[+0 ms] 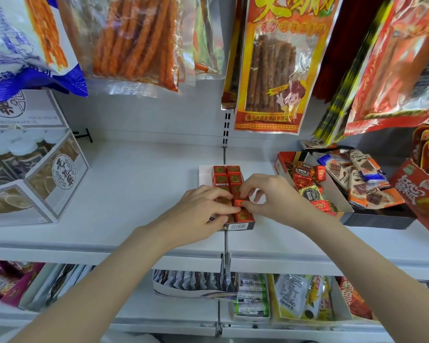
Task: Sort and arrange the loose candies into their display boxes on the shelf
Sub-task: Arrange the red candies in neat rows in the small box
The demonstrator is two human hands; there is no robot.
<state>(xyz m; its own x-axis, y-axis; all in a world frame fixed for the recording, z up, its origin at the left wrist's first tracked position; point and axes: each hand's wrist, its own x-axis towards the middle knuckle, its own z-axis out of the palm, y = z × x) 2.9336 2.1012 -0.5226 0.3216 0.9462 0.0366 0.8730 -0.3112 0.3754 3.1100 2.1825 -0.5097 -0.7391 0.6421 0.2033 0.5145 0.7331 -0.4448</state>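
Note:
A small display box stands mid-shelf, filled with rows of red square candies with gold centres. My left hand lies over the box's near left part, fingers curled on the candies. My right hand pinches one red candy between thumb and fingers, just above the right row. To the right, a second open box holds mixed red and gold wrapped candies and orange chocolate bars.
White shelf with a metal divider post at its front edge. Grey-patterned cartons stand at the left. Hanging snack bags crowd the space above. A red carton sits at the far right. Lower shelf holds packets.

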